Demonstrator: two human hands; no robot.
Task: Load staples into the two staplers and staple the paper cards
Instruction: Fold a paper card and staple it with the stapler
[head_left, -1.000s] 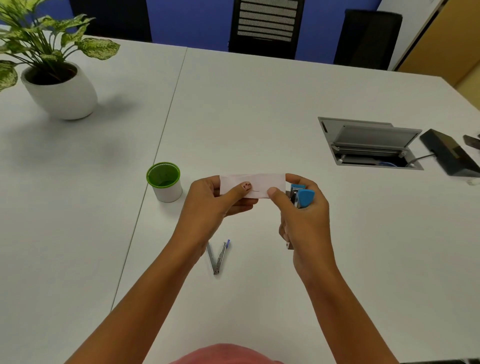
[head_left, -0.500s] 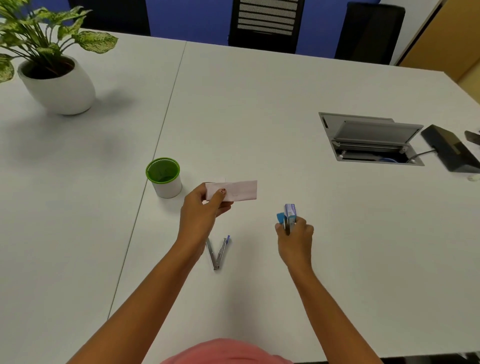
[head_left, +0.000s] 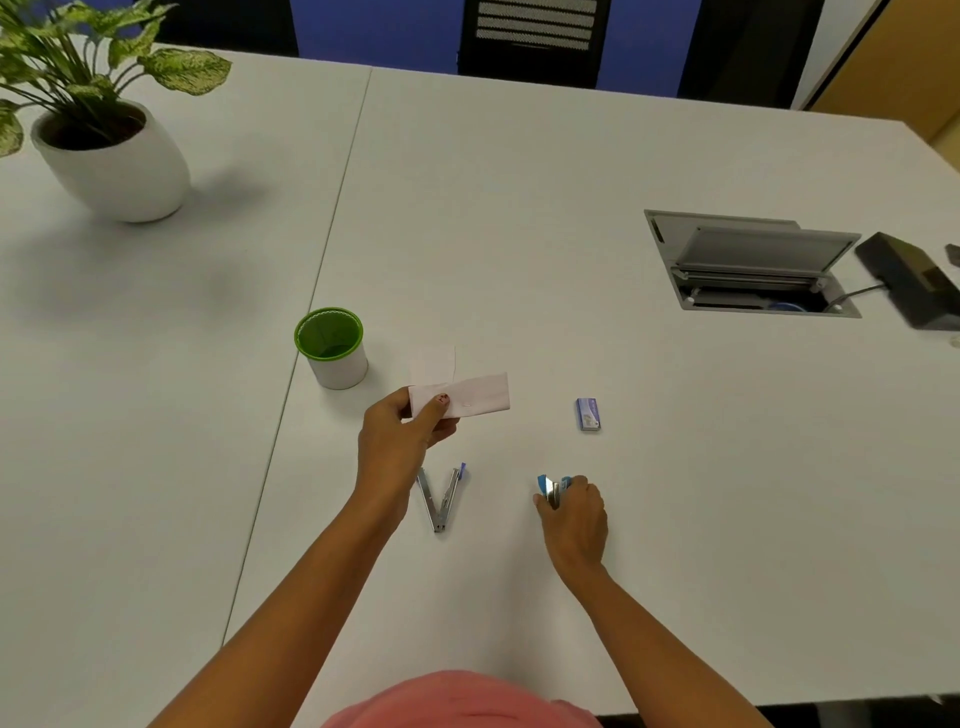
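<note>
While you look down, note:
Left hand (head_left: 400, 447): fingers pinch the cards (head_left: 470, 397), centre frame.
Right hand (head_left: 574, 514): fingers clamped on blue stapler (head_left: 551, 487) at the surface (head_left: 519, 208).
Open stapler (head_left: 441, 496): between hands, nearer left, V opening up-frame.
Staple box (head_left: 588, 414): above right hand.

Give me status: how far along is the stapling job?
Done: the paper cards in the left hand seem to show a staple. In hand: the right hand holds the blue stapler. Left: the second stapler lies open on the table; staple box nearby.
</note>
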